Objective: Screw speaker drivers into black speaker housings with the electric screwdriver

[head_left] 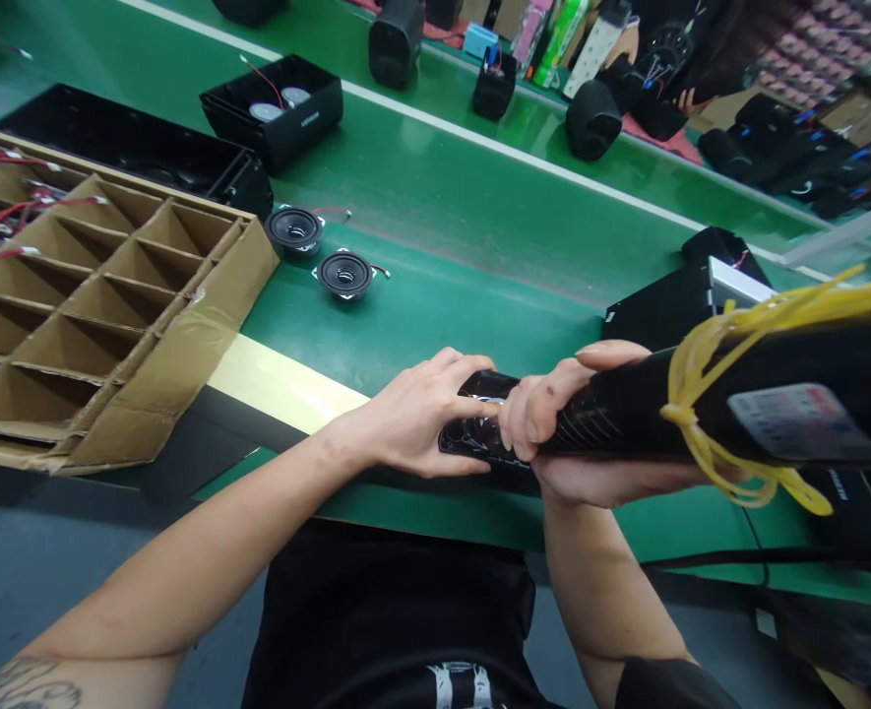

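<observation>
My left hand [420, 409] is closed around the near end of a glossy black speaker housing [468, 445], thumb on one side and fingers on the other. In my right hand [545, 409] is a black electric screwdriver [631, 414], gripped by its ridged part, with yellow bands [690, 404] tied round its body. Its tip end is over the housing and hidden behind my right fingers. Two loose round speaker drivers [344, 274] with short red wires lie on the green bench [435, 305], beyond my left hand.
A divided cardboard box [206, 345] holding wired parts stands at the left. Behind it are black housings [287, 108], one with drivers inside. At the right sits another black housing [660, 310]. Across the bench, a co-worker's hand [686, 98] shows among black speakers [593, 120].
</observation>
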A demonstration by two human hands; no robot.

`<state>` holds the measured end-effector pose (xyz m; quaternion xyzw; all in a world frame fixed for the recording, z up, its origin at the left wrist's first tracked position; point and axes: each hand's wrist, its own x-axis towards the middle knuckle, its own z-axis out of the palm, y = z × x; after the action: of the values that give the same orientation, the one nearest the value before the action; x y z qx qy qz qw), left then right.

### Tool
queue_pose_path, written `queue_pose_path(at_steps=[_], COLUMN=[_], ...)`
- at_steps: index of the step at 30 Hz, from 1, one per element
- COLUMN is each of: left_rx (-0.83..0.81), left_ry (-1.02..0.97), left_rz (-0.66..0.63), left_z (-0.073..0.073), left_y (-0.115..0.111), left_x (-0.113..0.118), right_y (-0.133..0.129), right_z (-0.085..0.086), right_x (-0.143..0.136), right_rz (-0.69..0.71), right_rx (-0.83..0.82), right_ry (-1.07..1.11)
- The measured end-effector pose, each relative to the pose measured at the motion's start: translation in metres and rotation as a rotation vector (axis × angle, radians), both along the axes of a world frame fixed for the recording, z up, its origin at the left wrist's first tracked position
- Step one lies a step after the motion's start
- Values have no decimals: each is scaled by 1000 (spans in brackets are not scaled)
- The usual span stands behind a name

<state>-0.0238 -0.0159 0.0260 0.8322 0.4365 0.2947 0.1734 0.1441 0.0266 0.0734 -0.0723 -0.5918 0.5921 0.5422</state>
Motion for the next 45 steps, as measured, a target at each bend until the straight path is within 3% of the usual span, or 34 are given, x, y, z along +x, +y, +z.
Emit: queue_pose_path(at_steps=[8,18,20,23,26,28,30,33,35,37,40,45], left_rx=[-2,-48,-68,-105,-142,-154,-144,-134,-173,-162,-74,21], left_ry=[-13,-4,8,19,16,10,9,5,-61,-116,-128,-64], left_rz=[-2,14,28,31,26,50,95,220,395,559,719,912], left_z=[2,1,2,5,8,12,17,25,29,34,40,38], left_y=[-1,-2,-4,-5,-5,-6,-11,-19,-17,0,56,181], left_x=[0,1,0,-3,-4,-5,-9,-25,-38,-47,-48,-39], right_y=[-4,0,0,3,17,35,56,85,99,107,116,125], right_z=[-2,-13,-1,37,75,82,73,37,10,-13,-41,-66], right_x=[0,-2,2,26,81,133,189,262,295,313,319,313], right_rz=[46,6,-14,-121,-297,-505,-612,-759,-879,-946,-1008,-1018], right_rx=[-9,-13,-37,-81,-93,-142,-191,-254,-295,-369,-498,-725], right_ry=[21,7,5,115,122,2,-126,-327,-418,-474,-536,-621])
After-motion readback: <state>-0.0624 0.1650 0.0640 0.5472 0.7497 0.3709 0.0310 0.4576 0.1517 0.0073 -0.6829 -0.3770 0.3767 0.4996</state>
